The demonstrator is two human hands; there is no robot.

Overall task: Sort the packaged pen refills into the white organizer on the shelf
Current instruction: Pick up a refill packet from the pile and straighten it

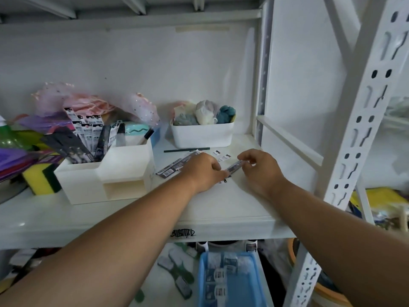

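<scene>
The white organizer stands on the shelf at the left, with several black-and-white packaged refills upright in its back compartment. A loose pile of dark refill packs lies on the shelf to its right. My left hand rests over that pile, fingers curled at one end of a single refill pack. My right hand pinches the pack's other end. More small packs lie just behind my hands.
A white bin of rolled cloths sits at the back. A thin dark stick lies in front of it. Sponges and purple and pink clutter crowd the left. A shelf upright rises at the right. A blue tray sits below.
</scene>
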